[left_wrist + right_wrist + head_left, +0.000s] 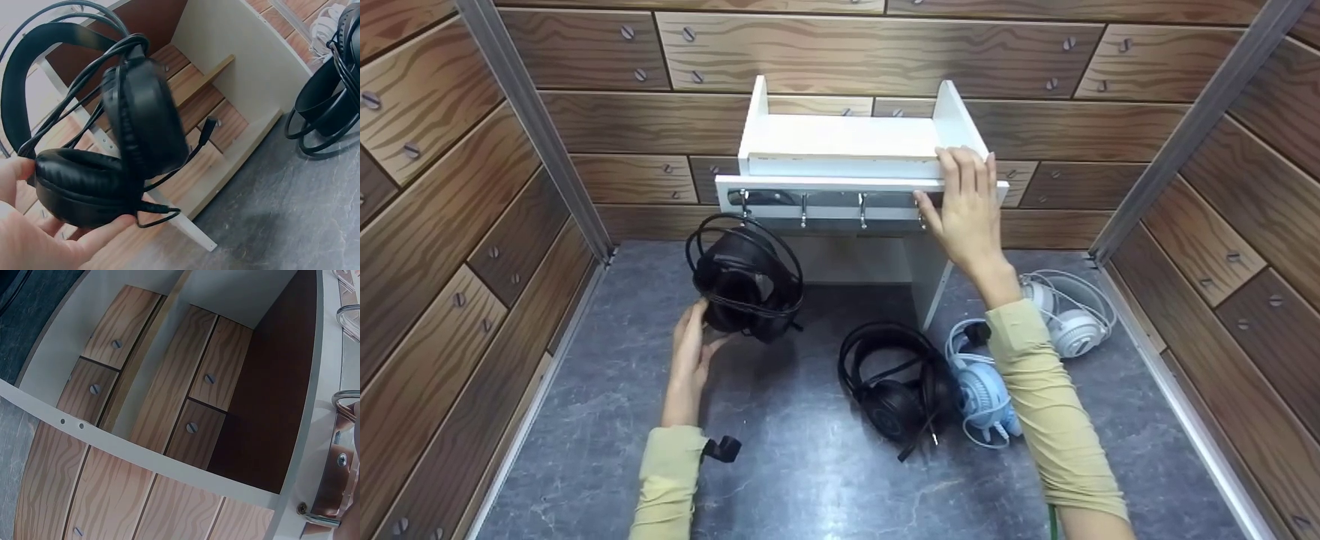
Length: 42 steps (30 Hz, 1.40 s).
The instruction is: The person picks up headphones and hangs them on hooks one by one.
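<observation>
My left hand grips a black headset from below, in front of the left end of a white hook rail. In the left wrist view, thumb and fingers hold the lower ear cup, while the looped cable hangs around the headband and a small microphone sticks out. The headset's top overlaps the leftmost hook in the head view. At the rail's right end rests my right hand, its extended fingers over the top edge and thumb on the front near the rightmost hook.
The white shelf stands against a wood-patterned wall. On the grey surface, right of centre, lie another black headset, a light blue headset and a white headset. Metal posts frame the corners.
</observation>
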Each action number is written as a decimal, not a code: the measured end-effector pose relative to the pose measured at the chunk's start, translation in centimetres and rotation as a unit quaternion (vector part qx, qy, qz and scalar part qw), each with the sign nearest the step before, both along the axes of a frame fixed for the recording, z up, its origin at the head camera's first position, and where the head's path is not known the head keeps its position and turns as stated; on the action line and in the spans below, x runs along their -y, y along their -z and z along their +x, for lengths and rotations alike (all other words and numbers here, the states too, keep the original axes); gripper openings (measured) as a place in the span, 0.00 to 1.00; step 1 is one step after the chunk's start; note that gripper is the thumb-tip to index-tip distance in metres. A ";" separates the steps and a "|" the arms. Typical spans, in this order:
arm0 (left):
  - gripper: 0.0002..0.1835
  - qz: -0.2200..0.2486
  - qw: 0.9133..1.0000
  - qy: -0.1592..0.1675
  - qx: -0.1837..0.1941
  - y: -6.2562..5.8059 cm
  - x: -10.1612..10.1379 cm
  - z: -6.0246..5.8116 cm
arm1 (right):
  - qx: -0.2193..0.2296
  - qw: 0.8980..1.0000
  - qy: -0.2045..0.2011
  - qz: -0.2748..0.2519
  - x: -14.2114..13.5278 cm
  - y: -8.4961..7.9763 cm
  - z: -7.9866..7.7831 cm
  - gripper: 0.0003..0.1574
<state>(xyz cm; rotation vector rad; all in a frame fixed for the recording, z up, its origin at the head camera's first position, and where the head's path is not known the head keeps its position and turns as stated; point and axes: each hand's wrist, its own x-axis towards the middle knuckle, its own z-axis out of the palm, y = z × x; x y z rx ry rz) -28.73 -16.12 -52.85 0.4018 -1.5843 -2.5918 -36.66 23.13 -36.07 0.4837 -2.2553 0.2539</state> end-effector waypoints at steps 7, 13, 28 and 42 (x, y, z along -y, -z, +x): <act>0.27 0.035 0.999 -0.031 -0.017 0.2 0.1 0.7 | -0.001 1.000 0.000 0.000 0.0 -0.1 0.1 0.42; 0.29 0.041 0.997 -0.050 -0.037 0.5 -0.9 1.3 | -0.004 1.000 0.000 0.001 -0.1 -0.1 0.1 0.42; 0.30 0.074 0.990 -0.106 -0.049 1.6 -3.3 2.7 | 0.001 1.000 0.000 0.000 0.0 -0.1 0.0 0.42; 0.23 0.072 0.989 -0.129 -0.009 4.3 -5.8 5.3 | -0.008 1.000 -0.007 -0.001 0.0 -0.1 0.1 0.41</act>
